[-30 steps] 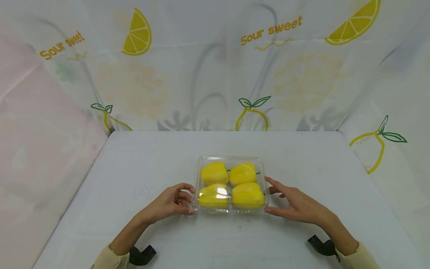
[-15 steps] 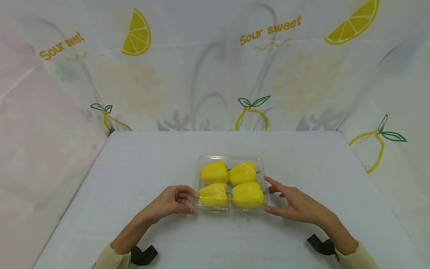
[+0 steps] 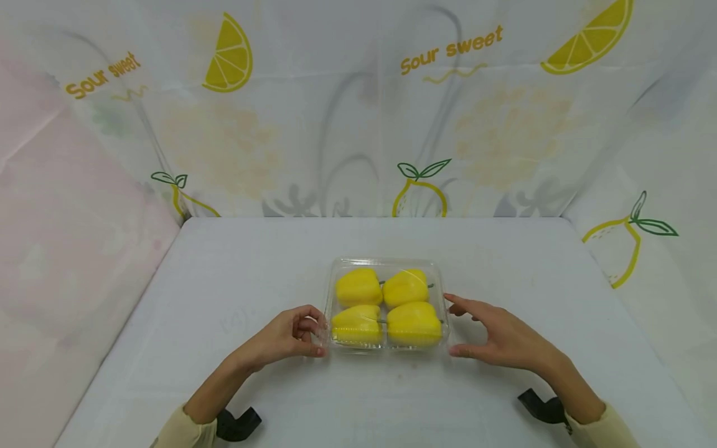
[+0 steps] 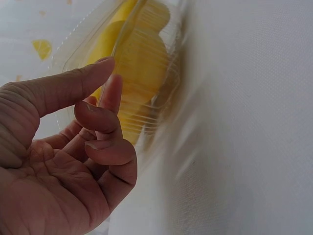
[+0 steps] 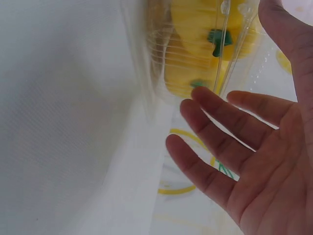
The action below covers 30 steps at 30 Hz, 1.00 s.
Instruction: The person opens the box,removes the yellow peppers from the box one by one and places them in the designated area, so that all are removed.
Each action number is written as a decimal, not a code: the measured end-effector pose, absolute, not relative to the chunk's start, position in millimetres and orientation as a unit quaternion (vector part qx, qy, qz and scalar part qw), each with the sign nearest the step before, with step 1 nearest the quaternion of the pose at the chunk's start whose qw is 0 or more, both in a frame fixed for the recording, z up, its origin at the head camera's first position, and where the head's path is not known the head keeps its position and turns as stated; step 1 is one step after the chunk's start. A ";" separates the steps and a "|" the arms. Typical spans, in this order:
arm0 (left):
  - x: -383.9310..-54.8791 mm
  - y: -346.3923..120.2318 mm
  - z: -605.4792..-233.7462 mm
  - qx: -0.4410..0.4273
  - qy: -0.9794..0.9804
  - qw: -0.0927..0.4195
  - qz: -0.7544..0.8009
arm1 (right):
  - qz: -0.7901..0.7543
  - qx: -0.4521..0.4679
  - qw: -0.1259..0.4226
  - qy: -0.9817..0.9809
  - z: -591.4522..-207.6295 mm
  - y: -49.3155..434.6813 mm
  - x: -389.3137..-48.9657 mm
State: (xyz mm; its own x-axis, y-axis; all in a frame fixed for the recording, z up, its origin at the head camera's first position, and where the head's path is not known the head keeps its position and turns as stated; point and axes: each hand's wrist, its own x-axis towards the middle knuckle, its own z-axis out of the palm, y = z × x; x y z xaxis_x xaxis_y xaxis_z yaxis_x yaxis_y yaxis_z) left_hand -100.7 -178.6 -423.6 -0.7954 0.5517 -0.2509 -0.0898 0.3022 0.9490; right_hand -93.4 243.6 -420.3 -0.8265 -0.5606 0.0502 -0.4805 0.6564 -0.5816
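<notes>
A: Where do we see the clear box (image 3: 386, 262)?

B: It sits flat on the white tabletop (image 3: 392, 404), between the person's left hand (image 3: 280, 336) and right hand (image 3: 501, 336). We can count four yellow peppers (image 3: 414, 323) inside it, two in the far row and two in the near row.

A: Are both hands holding the box?

B: Just the left one, as far as we can see. It is at the left side of the box with bent fingers, and its thumb and a finger pinch the edge.

A: And the right hand?

B: It is just beside the right side of the box. We see its fingers spread out and its thumb wide apart. We can't tell if one fingertip brushes the box.

A: What else do we see around the box?

B: On the near side of the box, two bent black things (image 3: 239, 424) poke out by the cream sleeves (image 3: 605, 429). Behind the box, we see a white cloth (image 3: 347, 143) with lemon pictures and the words "Sour sweet."
</notes>
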 end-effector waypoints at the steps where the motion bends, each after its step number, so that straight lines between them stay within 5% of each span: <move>1: -101.0 -178.7 -423.4 0.154 0.757 0.280 0.569 | -0.300 -0.288 0.061 0.907 -420.1 244.0 -93.0; 16: -101.1 -179.0 -424.3 0.152 0.759 0.281 0.568 | -0.328 -0.367 -0.075 0.867 -423.2 243.5 -86.7; 30: -100.2 -179.0 -424.8 0.152 0.756 0.283 0.570 | -0.335 -0.421 -0.103 0.837 -426.1 240.3 -84.6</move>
